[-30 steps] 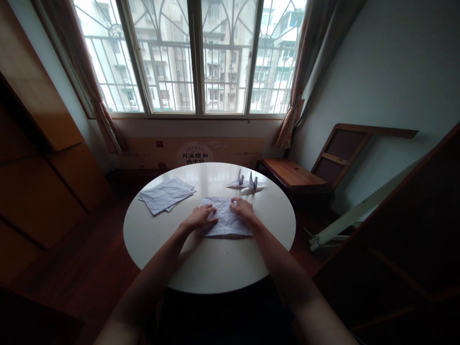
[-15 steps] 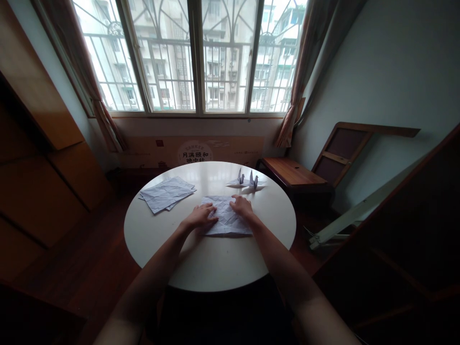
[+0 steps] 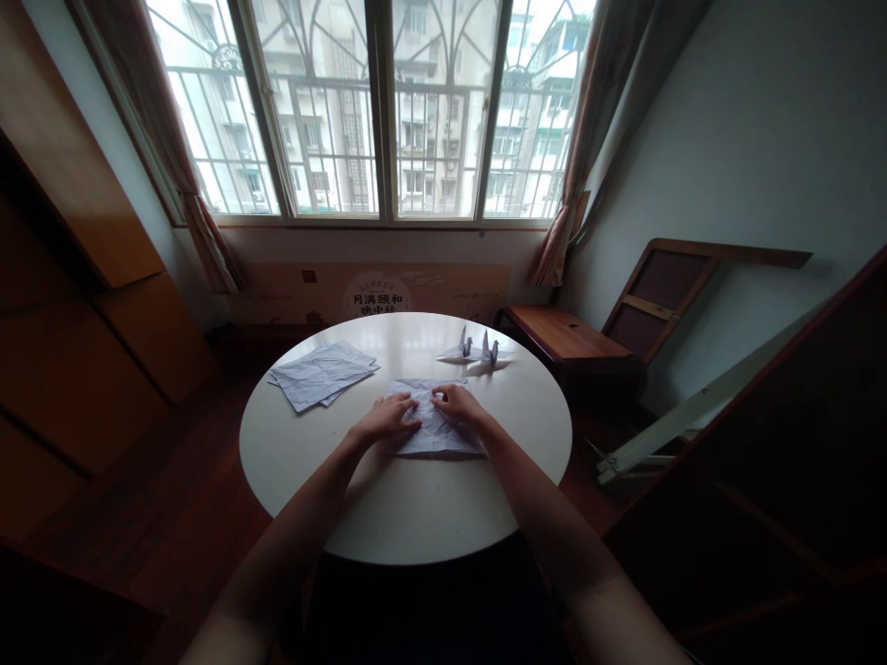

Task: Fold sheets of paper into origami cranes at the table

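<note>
1. A creased, pale bluish-white rectangular paper sheet (image 3: 438, 441) is laid flat on a round, white, glossy worktop (image 3: 430, 508), between and beneath the two hands; its near edge is turned toward the person.
2. The left hand (image 3: 386, 416) is rested on the left part of the sheet. Its grip is loose, with the fingers extended and the thumb apart; nothing is seen to be clasped.
3. The right hand (image 3: 459, 405) is placed over the right part of the sheet, with the fingers bent inward toward the middle. Whether paper is pinched in this grip cannot be told.
4. The step in hand is judged to be the working of the sheet's creases. Steadiness is best given by light, even pressure from the left palm, while each crease is followed slowly by the right fingertips; sideways dragging is best avoided, since thin paper may be wrinkled or torn.
5. A stack of creased, pale paper sheets (image 3: 324, 374) is set to the left, apart from the hands. Two folded paper cranes (image 3: 491, 351) are stood beyond the right hand.
</note>
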Demonstrator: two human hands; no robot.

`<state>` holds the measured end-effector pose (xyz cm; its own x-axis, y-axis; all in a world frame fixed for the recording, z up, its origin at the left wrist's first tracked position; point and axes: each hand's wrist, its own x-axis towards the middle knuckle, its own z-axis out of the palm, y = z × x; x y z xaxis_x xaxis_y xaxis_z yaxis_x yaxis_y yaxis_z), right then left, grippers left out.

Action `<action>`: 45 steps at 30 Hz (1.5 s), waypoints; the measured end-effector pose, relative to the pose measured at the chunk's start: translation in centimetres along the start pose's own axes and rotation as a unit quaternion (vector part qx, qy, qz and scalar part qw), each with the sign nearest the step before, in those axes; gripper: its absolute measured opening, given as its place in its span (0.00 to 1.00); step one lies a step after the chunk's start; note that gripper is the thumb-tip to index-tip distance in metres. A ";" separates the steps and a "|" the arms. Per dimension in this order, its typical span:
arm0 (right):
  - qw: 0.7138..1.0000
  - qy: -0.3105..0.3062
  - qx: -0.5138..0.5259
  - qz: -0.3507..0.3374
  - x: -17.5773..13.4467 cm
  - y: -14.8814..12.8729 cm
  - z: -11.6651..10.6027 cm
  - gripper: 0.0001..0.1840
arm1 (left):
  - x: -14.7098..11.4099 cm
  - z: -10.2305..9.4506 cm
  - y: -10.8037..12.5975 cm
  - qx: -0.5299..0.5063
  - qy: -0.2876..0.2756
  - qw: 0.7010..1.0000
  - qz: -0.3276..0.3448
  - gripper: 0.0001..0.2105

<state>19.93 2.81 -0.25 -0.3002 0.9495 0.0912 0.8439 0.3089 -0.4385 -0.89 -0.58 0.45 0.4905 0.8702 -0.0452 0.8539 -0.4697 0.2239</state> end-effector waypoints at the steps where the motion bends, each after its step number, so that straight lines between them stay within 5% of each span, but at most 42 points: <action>1: 1.000 -0.001 0.001 0.001 0.0 0.0 0.0 0.22 | 0.0 0.0 0.0 0.001 0.001 1.000 0.000 0.27; 6: 1.000 -0.003 -0.007 0.014 -0.2 -0.5 0.0 0.22 | 0.0 0.0 0.0 0.001 0.000 1.000 -0.004 0.26; 16: 0.977 0.020 -0.092 0.190 -0.3 0.5 -1.5 0.20 | -0.2 -0.2 0.1 -0.005 -0.007 1.000 -0.006 0.27; 30: 0.982 0.060 -0.050 0.174 -0.5 -0.1 -1.4 0.21 | -0.6 -0.7 0.5 0.009 0.062 0.997 -0.041 0.21; 36: 0.986 0.022 -0.049 0.159 -0.9 -0.6 -1.6 0.20 | -0.3 -0.3 0.3 0.041 0.114 0.991 -0.053 0.22; 45: 0.986 0.012 -0.047 0.163 -0.8 -0.6 -1.6 0.22 | -0.3 -0.3 0.3 0.021 0.064 0.997 -0.046 0.25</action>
<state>20.35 1.94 1.40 0.0024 0.9998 -0.0191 0.9312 -0.0092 -0.3643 -0.80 -0.97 0.82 0.3866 0.9201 0.0622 0.9017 -0.3913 0.1838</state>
